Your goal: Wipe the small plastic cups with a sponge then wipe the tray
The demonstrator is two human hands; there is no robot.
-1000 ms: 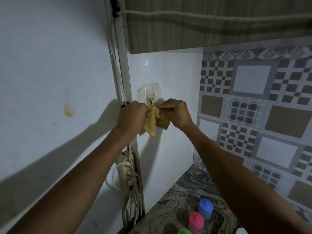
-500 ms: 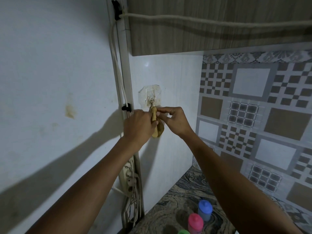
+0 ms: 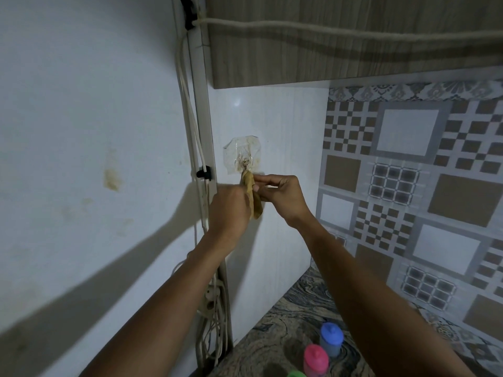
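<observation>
The marbled counter (image 3: 275, 322) runs along the near right, below the pale wall (image 3: 81, 131). At its near edge stand the small plastic cups: a blue one (image 3: 330, 340), a pink one (image 3: 315, 360) just in front of it, and a sliver of green (image 3: 296, 374) at the bottom edge. No tray is in view. The cups look light, stiff and smooth. They would probably slide or tip under a wiping push, so each is best held round its body while it is rubbed. The sponge (image 3: 256, 206) is up on the far wall, a thin yellow piece hanging limp from a small hook (image 3: 245, 161) set in a clear stick-on pad (image 3: 242, 153). It looks soft, floppy and nearly weightless. It will likely fold wherever it is pinched, so it is better bunched in the palm for wiping than held by a corner. The left hand (image 3: 231, 210) is curled into a fist against the lower part of the sponge. Its fingers are turned away, but it appears to grip the hanging end. The right hand (image 3: 283, 197) is narrowly closed, with thumb and forefinger pinching the sponge's top just below the hook and the other fingers folded loosely.
</observation>
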